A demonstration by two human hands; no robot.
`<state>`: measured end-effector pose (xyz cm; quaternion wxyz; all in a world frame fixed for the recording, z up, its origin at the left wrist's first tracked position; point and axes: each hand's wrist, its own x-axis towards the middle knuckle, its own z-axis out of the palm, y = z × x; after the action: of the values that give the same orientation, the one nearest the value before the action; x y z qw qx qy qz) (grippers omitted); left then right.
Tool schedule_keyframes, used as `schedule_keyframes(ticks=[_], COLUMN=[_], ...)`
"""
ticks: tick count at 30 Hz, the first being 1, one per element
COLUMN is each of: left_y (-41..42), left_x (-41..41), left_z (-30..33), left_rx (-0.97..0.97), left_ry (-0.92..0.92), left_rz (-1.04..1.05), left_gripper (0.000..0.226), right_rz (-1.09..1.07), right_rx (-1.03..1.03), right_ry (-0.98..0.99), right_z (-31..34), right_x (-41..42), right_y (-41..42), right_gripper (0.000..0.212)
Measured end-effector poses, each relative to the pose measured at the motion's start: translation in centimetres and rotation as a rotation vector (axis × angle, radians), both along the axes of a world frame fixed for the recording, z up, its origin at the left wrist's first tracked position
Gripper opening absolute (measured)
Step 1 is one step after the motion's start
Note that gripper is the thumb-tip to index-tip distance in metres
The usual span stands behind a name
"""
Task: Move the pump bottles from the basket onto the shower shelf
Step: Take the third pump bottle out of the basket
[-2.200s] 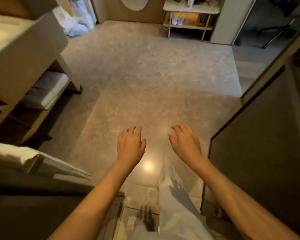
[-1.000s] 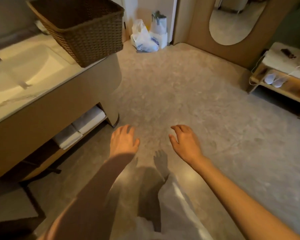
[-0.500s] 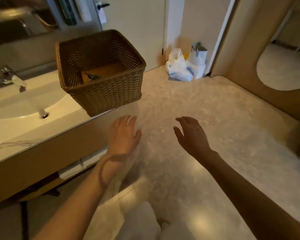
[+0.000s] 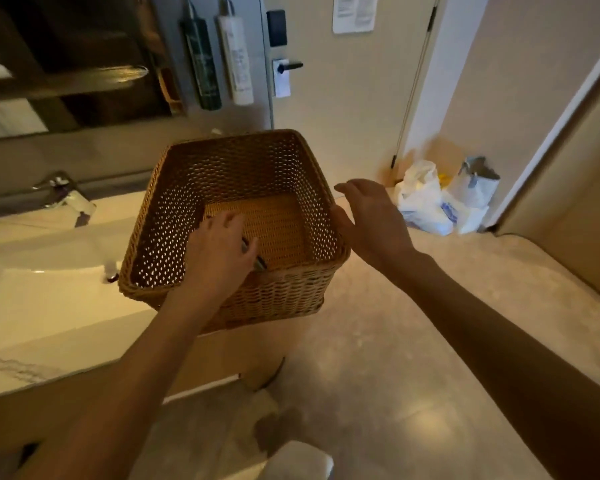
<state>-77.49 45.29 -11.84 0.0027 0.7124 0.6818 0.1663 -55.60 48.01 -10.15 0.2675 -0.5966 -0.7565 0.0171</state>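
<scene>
Pump bottles: none seen plainly, only a dark slim thing [image 4: 256, 260] low in the basket [image 4: 284, 292], half hidden, perhaps a pump head. Could not tell for sure.

Caught the pick-up step right at the reach. Left hand [image 4: 219, 254] down inside the basket, fingers [image 4: 234, 220] curled over that dark thing; could not tell whether closed on it or only hovering. Right hand [image 4: 371, 220] just beside the basket's right rim, fingers [image 4: 352, 187] spread and holding nothing, looked ready to steady the wall.

Basket stood on the corner of the counter [image 4: 49, 323], next to the sink [image 4: 32, 289]. Woven floor otherwise bare where visible; near corner hidden behind the left hand.

Next move, judged from here: close on the item, lift it clear of the tall wicker wall without snagging, then turn towards the shower shelf, nowhere in view.

Also spotted on the wall behind: a dark bottle [image 4: 201, 64] and a white bottle [image 4: 238, 60], hanging side by side, well apart from the basket.
</scene>
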Motion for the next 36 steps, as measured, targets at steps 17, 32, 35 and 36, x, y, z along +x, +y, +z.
schedule_keyframes(ticks=[17,32,35,36], left_y=[6.7,6.0,5.9,5.9], left_x=[-2.9,-2.8,-3.0,-3.0], left_z=[-3.2,-2.9,-2.9,-2.8], left_rx=[-0.211,-0.176,-0.170,-0.176], left_ry=[-0.046,-0.170,-0.236,-0.254], left_rz=[0.639,0.793,0.804,0.808], left_gripper=[0.055,0.053,0.054,0.054], right_rz=[0.652,0.369,0.447,0.483], right_rx=[-0.602,-1.271,-1.300,-1.283], right_ry=[-0.352,-0.029,-0.023,-0.049], right_z=[-5.4,-12.4,-10.8,-10.1], right_x=[-14.7,-19.2,-18.9,-18.7], right_y=[20.6,20.0,20.9,21.2], right_gripper=[0.056,0.082,0.078,0.077])
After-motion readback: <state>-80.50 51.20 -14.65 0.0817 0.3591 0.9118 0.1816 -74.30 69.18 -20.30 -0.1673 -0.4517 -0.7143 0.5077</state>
